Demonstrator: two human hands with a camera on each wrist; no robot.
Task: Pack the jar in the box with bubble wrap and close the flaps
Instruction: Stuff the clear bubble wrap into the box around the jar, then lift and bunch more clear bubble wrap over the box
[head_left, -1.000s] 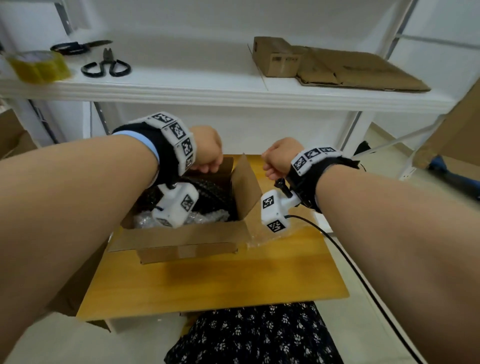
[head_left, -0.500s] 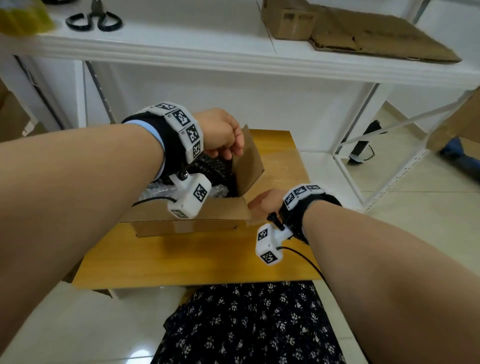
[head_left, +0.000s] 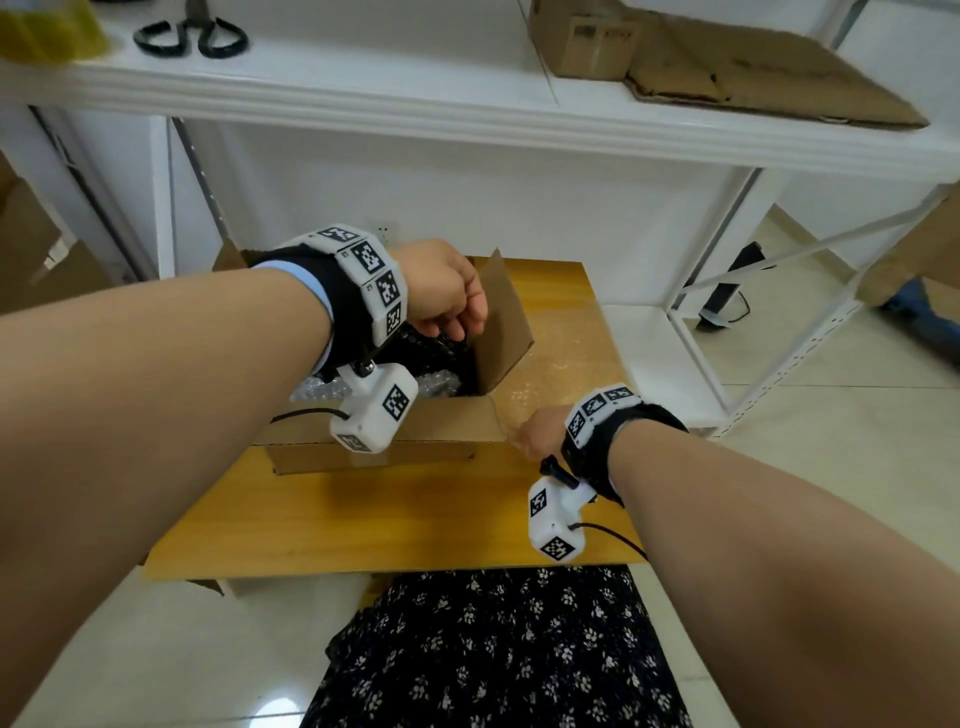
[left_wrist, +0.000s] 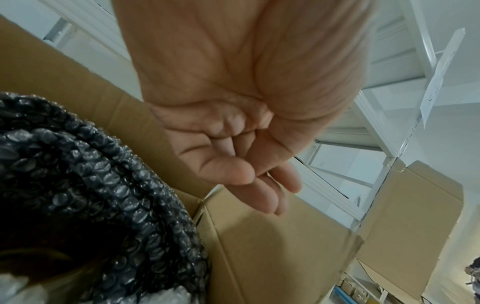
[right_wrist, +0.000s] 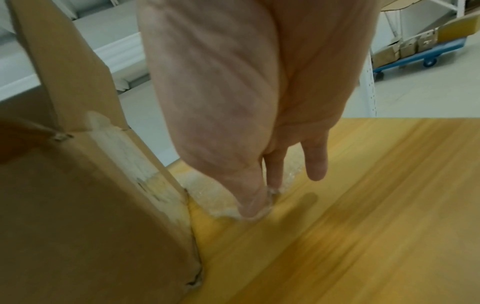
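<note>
White shelving fills the background, with black-handled scissors (head_left: 189, 36) at the left of the upper shelf (head_left: 363, 67) and flattened cardboard (head_left: 753, 62) at its right. Below it stands a yellow wooden counter (head_left: 389, 519) carrying an open cardboard box (head_left: 431, 431).

Inside the box, at its left, lies the jar (left_wrist: 78, 174), wrapped in dark bubble wrap, with some clear wrap packed beside it near the front wall. Only the wrapping shows; the jar itself is hidden.

Over the box's opening hangs the left hand (head_left: 441, 291). Its grip is loose: the fingers (left_wrist: 259, 195) hang half-curled and hold nothing, close to the upright right flap (head_left: 506, 322) but, in the left wrist view, not clearly touching it. That flap stands tilted a little outward.

Just outside the box's front right corner is the right hand (head_left: 540, 436), low on the counter. Its grip is together: the thumb and a fingertip (right_wrist: 253, 205) pinch the near edge of a clear sheet of bubble wrap (head_left: 566, 364) that lies flat on the counter to the right of the box, while the little finger sticks out free. Blur softens this view.

A dark floral skirt (head_left: 493, 649) shows at the bottom edge, over a pale tiled floor (head_left: 831, 441).
</note>
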